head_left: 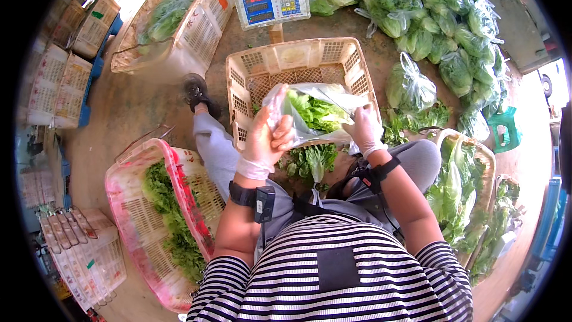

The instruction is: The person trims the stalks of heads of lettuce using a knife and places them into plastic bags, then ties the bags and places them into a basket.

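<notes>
Both my hands wear thin clear gloves and hold a clear plastic bag (316, 113) filled with green lettuce leaves. My left hand (268, 137) grips the bag's left edge. My right hand (364, 128) grips its right edge. The bag hangs over the near rim of a beige plastic crate (298, 62) in front of my knees. More loose lettuce (310, 161) lies on my lap just below the bag.
A pink crate (134, 203) with lettuce stands at my left. A digital scale (273, 5) sits beyond the beige crate. Many bagged lettuces (429, 30) are piled at the upper right. A basket of loose lettuce (462, 185) stands at my right. Stacked crates (65, 65) line the left.
</notes>
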Tool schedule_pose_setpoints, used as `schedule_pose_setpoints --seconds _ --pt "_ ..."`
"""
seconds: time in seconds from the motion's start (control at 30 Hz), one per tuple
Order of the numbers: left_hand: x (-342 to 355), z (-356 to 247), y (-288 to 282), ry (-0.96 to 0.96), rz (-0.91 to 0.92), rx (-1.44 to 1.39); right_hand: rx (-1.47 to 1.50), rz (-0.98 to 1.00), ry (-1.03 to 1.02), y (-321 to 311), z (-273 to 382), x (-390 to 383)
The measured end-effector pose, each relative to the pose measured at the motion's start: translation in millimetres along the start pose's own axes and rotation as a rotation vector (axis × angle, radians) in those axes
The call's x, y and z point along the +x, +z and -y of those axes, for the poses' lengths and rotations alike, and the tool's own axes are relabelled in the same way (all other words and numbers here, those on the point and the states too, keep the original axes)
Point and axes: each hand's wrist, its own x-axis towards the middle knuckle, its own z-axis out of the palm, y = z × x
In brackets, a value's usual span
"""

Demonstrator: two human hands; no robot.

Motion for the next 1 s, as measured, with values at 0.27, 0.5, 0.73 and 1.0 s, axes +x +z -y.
schedule_pose_setpoints --seconds 0.27,0.5,0.73,1.0 --pt "-31 2 -62 -0.011 -0.208 0.096 0.577 -0.168 0.286 -34 -63 47" --pt "-70 31 -95 0.137 -0.269 0.612 1.318 0.124 0.274 -102 -22 24" --pt "-216 -30 -62 0.348 -0.556 1.175 1.197 -0.235 0.175 -95 -122 -31" --pt "-430 -20 -201 -0.049 -1.524 1.412 1.070 0.055 0.265 -98 -6 -46"
